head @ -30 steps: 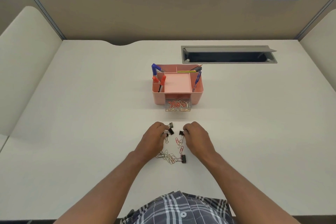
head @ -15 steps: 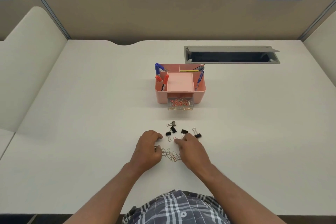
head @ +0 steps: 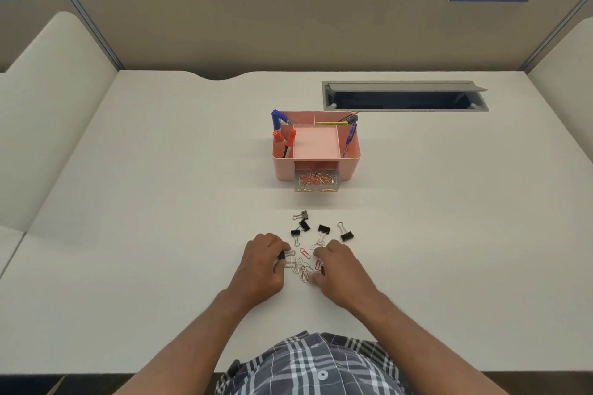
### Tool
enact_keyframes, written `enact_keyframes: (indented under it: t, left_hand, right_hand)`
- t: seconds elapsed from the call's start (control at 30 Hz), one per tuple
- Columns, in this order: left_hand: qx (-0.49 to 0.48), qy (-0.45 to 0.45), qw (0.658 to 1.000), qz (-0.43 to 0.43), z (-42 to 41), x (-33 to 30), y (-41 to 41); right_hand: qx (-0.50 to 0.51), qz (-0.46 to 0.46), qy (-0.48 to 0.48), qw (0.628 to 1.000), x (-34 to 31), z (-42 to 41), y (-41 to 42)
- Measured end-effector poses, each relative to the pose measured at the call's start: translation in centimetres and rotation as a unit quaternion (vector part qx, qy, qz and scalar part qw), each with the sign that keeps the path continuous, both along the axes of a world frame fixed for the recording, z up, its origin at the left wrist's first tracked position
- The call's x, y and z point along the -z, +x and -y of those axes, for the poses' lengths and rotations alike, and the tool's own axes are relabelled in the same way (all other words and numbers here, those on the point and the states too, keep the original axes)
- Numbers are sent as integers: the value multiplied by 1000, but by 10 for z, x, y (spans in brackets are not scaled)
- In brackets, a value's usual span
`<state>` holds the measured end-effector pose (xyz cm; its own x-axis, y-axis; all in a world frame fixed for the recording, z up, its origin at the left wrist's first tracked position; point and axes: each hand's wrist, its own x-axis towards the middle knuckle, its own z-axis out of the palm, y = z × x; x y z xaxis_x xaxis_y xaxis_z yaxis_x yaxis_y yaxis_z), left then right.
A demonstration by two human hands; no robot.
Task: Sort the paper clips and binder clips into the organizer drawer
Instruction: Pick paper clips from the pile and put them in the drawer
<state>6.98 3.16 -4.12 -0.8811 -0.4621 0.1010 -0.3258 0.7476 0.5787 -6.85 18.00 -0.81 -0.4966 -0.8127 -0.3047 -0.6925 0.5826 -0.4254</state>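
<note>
A pink organizer [head: 348, 167] stands mid-desk, and its clear drawer [head: 316, 184] is pulled out with several orange and silver paper clips inside. Several black binder clips [head: 323, 229] lie scattered in front of it. Nearer to me, a tangle of loose paper clips [head: 302, 270] lies between my hands. My left hand [head: 261, 271] curls at the pile's left edge, its fingertips closed on a black binder clip [head: 282, 255]. At the pile's right edge, my right hand [head: 341, 272] pinches red and silver paper clips between thumb and fingers.
Blue and red pens and a pencil stand in the organizer's upper compartments. An open grey cable slot [head: 404, 96] sits in the desk behind it. Beige partition walls close the desk at the back and sides. My plaid shirt [head: 311, 365] is at the near edge.
Both hands have drawn back toward me from the binder clips to the paper clip pile. The binder clips now lie uncovered beyond my fingers. My fingers have closed in on the pile.
</note>
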Motion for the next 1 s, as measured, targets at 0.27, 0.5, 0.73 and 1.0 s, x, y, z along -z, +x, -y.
enact_keyframes:
  t: [0.27, 0.5, 0.73, 1.0]
  left_hand:
    - [-12, 28, 1000, -4, 3, 0, 0]
    - [-68, 6, 998, -19, 5, -5, 5]
    - [-84, 10, 996, -11, 4, -5, 5]
    - [-57, 10, 998, -17, 1, -4, 6]
  right_hand:
    - [-6, -38, -66, 997, 10, -4, -9]
    - [37, -71, -97, 992, 12, -12, -22]
    - [48, -72, -98, 991, 10, -15, -17]
    - [66, -92, -81, 990, 12, -18, -19]
